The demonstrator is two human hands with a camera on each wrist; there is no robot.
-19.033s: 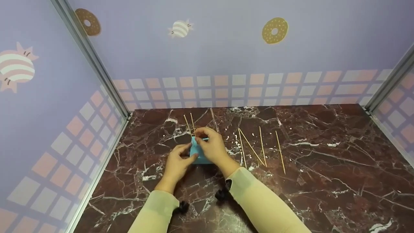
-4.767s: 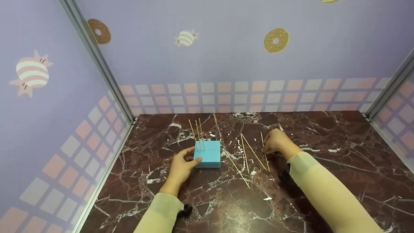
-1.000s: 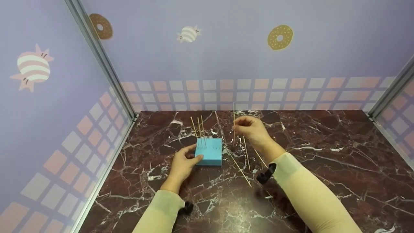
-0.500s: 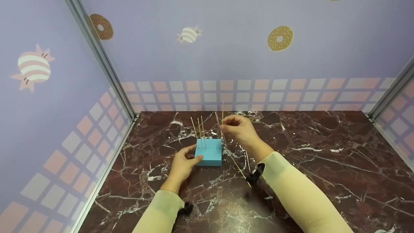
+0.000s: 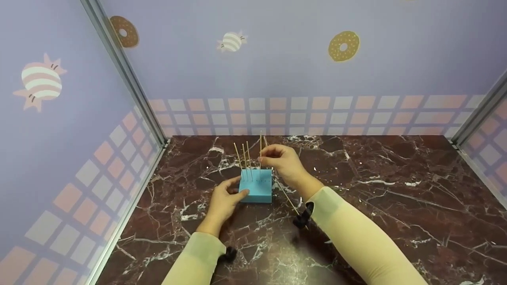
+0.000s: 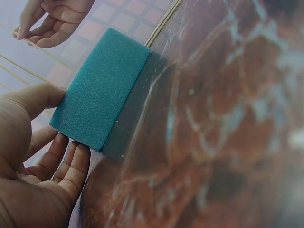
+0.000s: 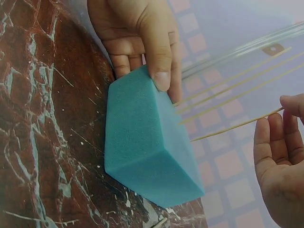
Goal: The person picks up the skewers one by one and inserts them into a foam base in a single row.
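A light-blue foam block [image 5: 255, 194] with a row of small holes in its top sits on the table. My left hand [image 5: 222, 202] holds its left side, thumb at the front and fingers behind, also plain in the left wrist view. Three thin wooden sticks [image 5: 248, 154] stand in the left holes. My right hand [image 5: 288, 166] pinches another thin wooden stick [image 5: 260, 138] upright over the block, right of those three. In the right wrist view this stick [image 7: 228, 129] bends slightly and its low end meets the block's top; whether it is inside a hole I cannot tell.
Another stick [image 5: 287, 196] lies on the dark marbled table [image 5: 396, 221] right of the block, partly under my right wrist. White flecks are scattered there. A patterned wall [image 5: 277, 59] rises behind, and another wall [image 5: 79, 138] closes the left side.
Since 4.8 seconds ago my right hand has picked up a stick from the table. Over the last second it has brought the stick leftward, then down onto the block. My left hand stays put.
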